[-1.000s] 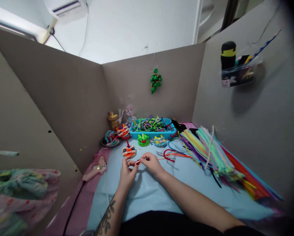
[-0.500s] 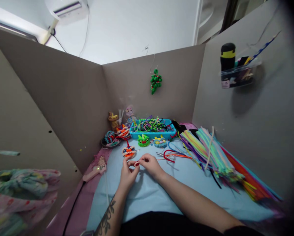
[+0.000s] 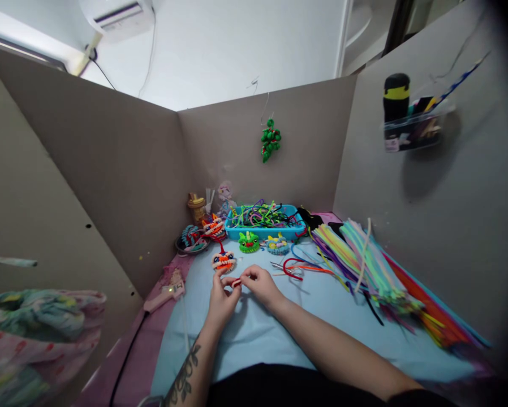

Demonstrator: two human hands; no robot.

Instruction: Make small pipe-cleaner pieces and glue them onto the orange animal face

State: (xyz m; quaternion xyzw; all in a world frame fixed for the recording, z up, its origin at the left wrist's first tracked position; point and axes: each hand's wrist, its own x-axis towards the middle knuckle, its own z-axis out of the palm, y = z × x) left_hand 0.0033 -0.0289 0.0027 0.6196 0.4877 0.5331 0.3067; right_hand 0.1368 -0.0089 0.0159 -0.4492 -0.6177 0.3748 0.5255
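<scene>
Between my hands is a small red and white fuzzy piece (image 3: 236, 283), seemingly pipe cleaner; its exact shape is too small to make out. My left hand (image 3: 220, 298) pinches it from the left with thumb and fingers. Close against its right side, the fingertips of my right hand (image 3: 261, 286) are pinched on it too. Just beyond my left fingers lies an orange and white animal head (image 3: 223, 261) made of pipe cleaner. Behind it sit a green head (image 3: 249, 242) and a blue and yellow one (image 3: 277, 244). A bent red pipe cleaner (image 3: 285, 268) lies right of my right hand.
A blue tray (image 3: 265, 232) of tangled pipe cleaners stands at the back. Bundles of pipe cleaners (image 3: 377, 265) cover the right side. At left lie a pink glue gun (image 3: 164, 298) with a black cord and a dark bowl (image 3: 190, 249). Grey panels (image 3: 254, 169) enclose the table.
The small red and white piece has turned slightly between my fingertips, showing more of its pale edge. Both hands stay almost in place.
</scene>
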